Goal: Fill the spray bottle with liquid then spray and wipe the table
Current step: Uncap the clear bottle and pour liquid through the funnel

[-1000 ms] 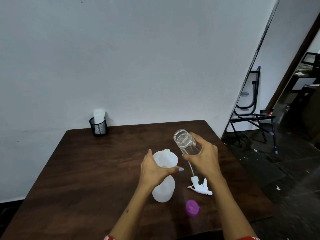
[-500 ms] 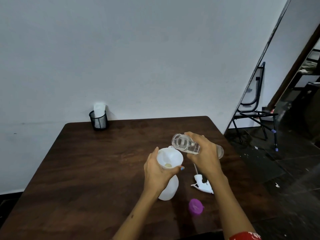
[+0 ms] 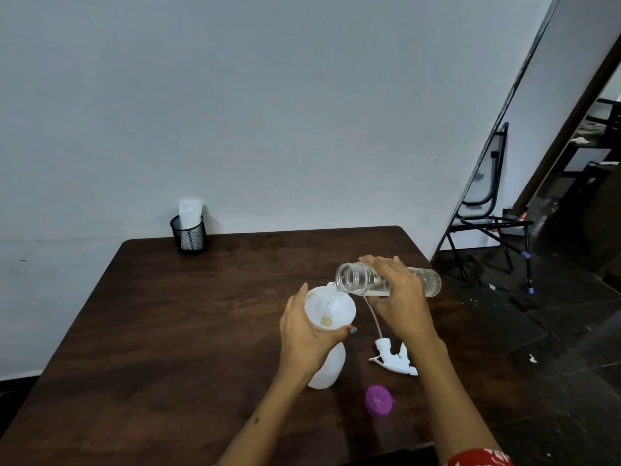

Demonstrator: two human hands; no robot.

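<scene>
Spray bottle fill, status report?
Left hand holds funnel on spray bottle. Right hand tips clear bottle, liquid pouring in. Trigger head, purple cap lie beside; nothing blocking.

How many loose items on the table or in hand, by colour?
White: 4 (funnel, spray bottle, sprayer head, tissue in the holder)
Clear: 1 (water bottle, in the right hand)
Purple: 1 (cap)
Black: 1 (mesh holder)
Total: 7
</scene>
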